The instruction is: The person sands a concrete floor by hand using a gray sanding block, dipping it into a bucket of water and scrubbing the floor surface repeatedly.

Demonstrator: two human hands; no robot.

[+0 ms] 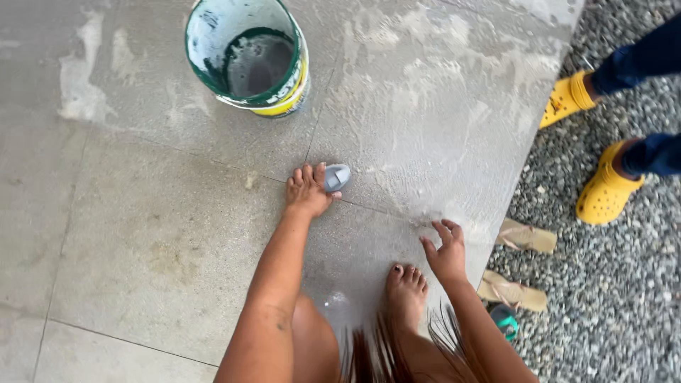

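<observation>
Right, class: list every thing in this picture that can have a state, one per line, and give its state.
Left hand: pressed on a grey scrub brush on the floor.
Right hand: open, fingers spread, holding nothing, above the floor.
Bucket: upright, uncovered, partly filled with soapy water.
Tiled floor: wet, streaked with suds.
Tan sandals: off, lying on the gravel.
Yellow clogs: worn by another person.

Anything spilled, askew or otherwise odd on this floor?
Yes. Whitish soapy smears spread across the wet grey tiled floor, thickest right of the green-rimmed plastic bucket of murky water. The left hand presses a small grey scrub brush on the tiles. Two tan sandals lie loose on the gravel edge.
</observation>
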